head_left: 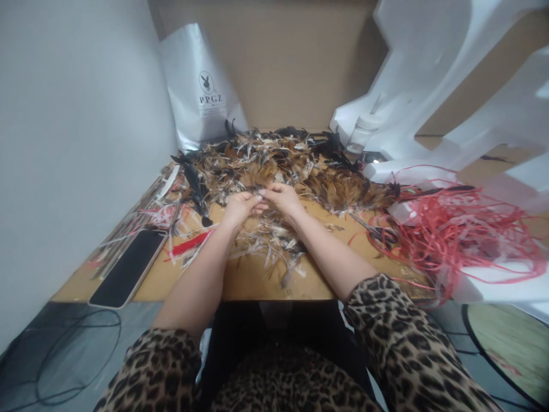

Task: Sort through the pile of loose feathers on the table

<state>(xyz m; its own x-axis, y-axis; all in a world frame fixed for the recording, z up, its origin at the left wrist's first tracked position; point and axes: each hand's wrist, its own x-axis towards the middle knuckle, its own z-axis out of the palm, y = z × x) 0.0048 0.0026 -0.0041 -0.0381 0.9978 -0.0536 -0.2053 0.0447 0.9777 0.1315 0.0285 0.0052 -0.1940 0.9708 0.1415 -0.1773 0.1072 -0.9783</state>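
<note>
My left hand (242,207) and my right hand (282,199) meet over the table's middle, with fingertips pinched together. Between them they hold brown feathers (261,174), which fan out away from me; their lower ends are hidden by my fingers. Just beyond lies a large heap of brown, white and black feathers (253,150). To the right of my right hand is a row of brown feathers (347,189). Under my wrists, pale feather scraps (274,243) are scattered on the wooden table (257,286).
A phone (128,269) lies at the left edge, near thin sticks (128,229) and a red strip (191,245). Scissors (380,233) lie right, beside tangled pink-red ribbon (467,240). A white bag (199,91), a clear bottle (362,134) and white foam (412,68) stand behind.
</note>
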